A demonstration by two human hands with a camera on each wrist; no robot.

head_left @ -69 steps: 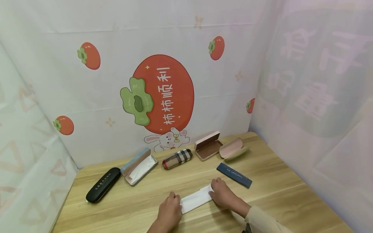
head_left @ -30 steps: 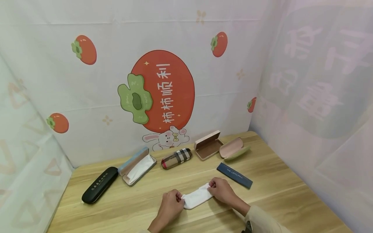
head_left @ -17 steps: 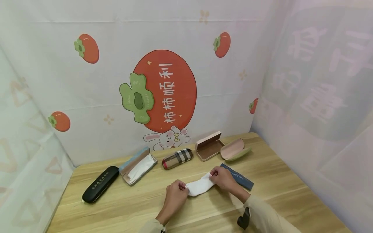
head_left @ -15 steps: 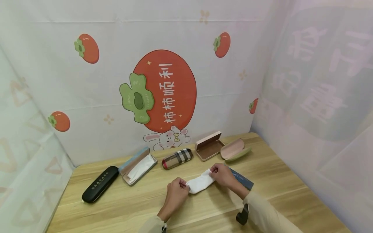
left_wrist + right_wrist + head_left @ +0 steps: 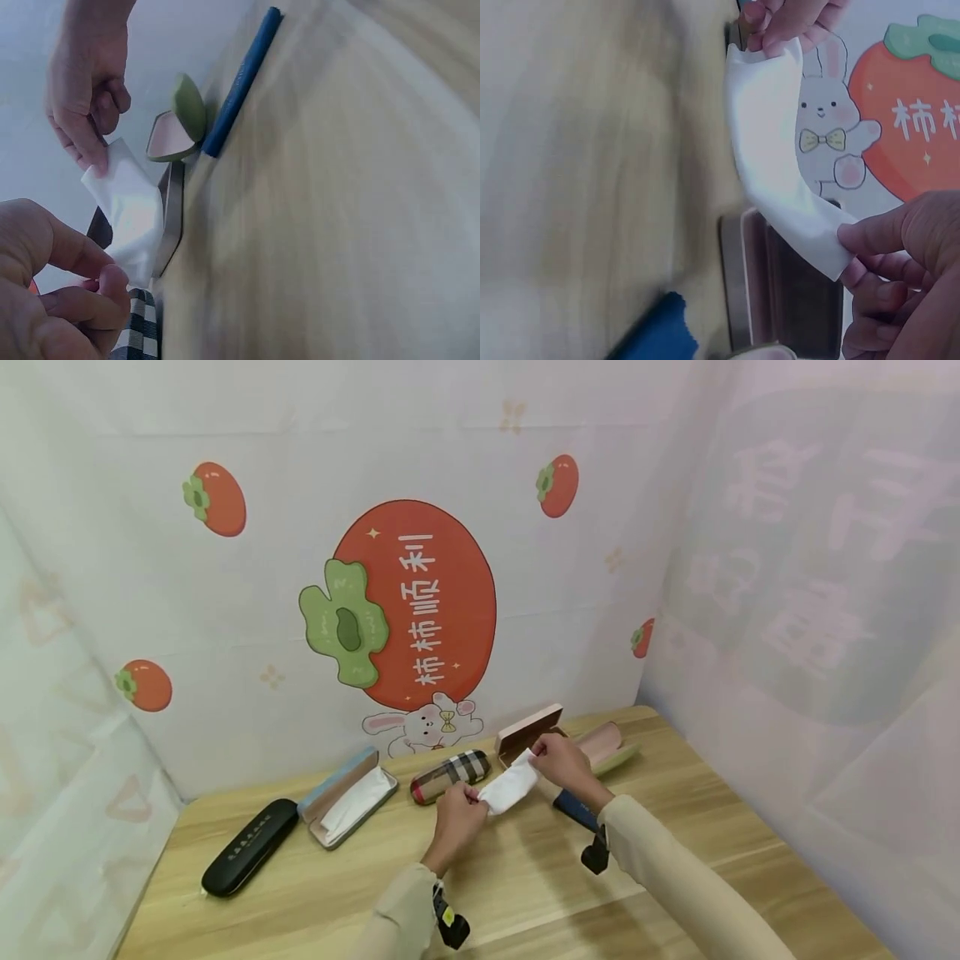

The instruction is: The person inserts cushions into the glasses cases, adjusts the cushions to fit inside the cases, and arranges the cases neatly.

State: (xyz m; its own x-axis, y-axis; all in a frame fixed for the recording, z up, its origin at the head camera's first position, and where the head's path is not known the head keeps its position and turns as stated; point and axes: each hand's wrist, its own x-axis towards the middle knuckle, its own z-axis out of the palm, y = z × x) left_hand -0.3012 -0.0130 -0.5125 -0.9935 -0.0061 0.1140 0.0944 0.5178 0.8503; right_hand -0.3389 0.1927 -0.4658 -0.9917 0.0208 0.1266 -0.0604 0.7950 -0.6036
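Note:
A white folded cloth (image 5: 510, 787) hangs in a sagging strip between my two hands, raised over the table. My left hand (image 5: 459, 817) pinches its near left end between thumb and fingers. At the far right end, my right hand (image 5: 562, 764) pinches a corner; the right wrist view shows thumb and forefinger on the cloth (image 5: 769, 135). Behind it stands an open pink glasses case (image 5: 528, 727) with a brown inside, partly hidden by the cloth and right hand. In the left wrist view, the cloth (image 5: 131, 206) overlaps that case's edge (image 5: 172, 214).
Left of my hands lie a black glasses case (image 5: 251, 847) and an open blue case (image 5: 309, 810) with white cloth inside. A plaid case (image 5: 450, 775) sits just behind my left hand. Rightward are an open green case (image 5: 617, 758) and a dark blue flat pouch (image 5: 576, 810), partly covered.
Both hands have lifted the white cloth off the table and carried it forward, toward the open pink case. The right arm now covers much of the blue pouch.

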